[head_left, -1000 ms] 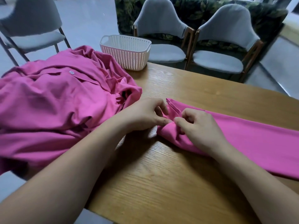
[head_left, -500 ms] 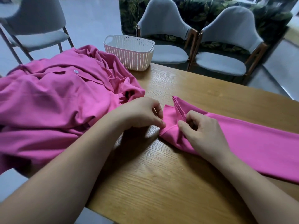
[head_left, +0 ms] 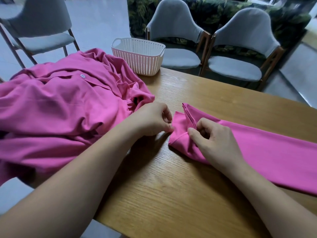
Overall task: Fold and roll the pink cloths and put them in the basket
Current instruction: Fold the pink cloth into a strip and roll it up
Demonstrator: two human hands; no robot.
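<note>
Centrally, a folded pink cloth [head_left: 267, 152] lies as a long flat strip on the wooden counter [head_left: 171, 194], running off to the right. The left hand [head_left: 151, 120] and right hand [head_left: 217, 143] meet at its left end, where curled fingers [head_left: 204, 129] and thumbs pinch the end, turned up into a first small tuck. Rolling seems only just begun. Next, the tuck needs winding tightly along the strip. A white basket [head_left: 139, 55] stands at the far edge, beside a heap of unfolded pink cloths [head_left: 60, 107].
</note>
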